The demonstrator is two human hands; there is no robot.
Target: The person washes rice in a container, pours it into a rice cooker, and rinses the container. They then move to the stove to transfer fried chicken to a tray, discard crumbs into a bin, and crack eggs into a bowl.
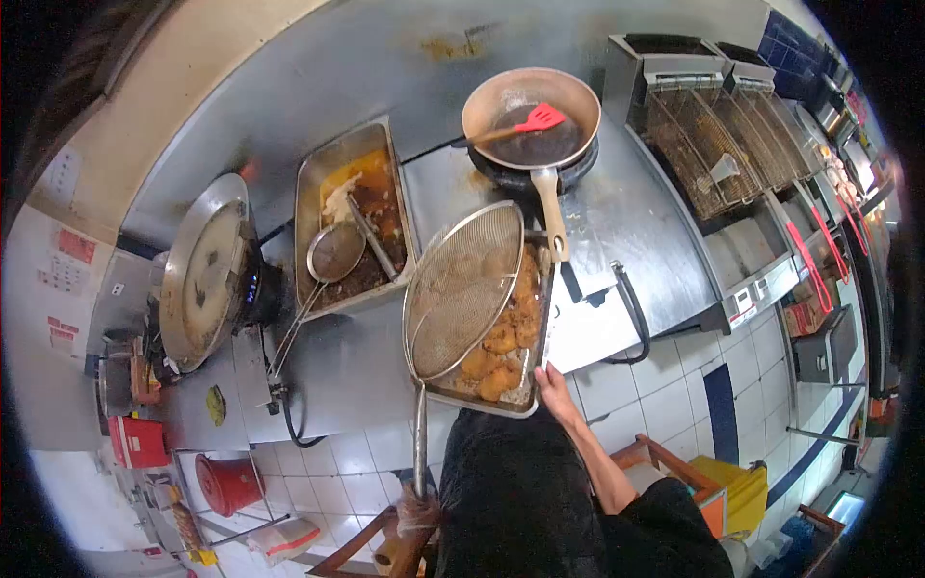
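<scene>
My left hand (417, 512) is closed round the metal handle of a large wire-mesh skimmer (462, 289). The skimmer's round mesh lies over a metal tray (525, 408) and hides part of it. Browned fried pieces (499, 379) are in the tray, showing along its right side and lower end. My right hand (554, 393) grips the tray at its lower right corner, thumb at the rim and the other fingers mostly hidden.
Behind stands a frying pan (525, 82) holding a red spatula (540, 118). To the left are a deep pan (398, 193) with orange liquid, a small strainer (336, 252) and a wide wok (178, 289). Fryer baskets (708, 144) with red handles (809, 267) are right.
</scene>
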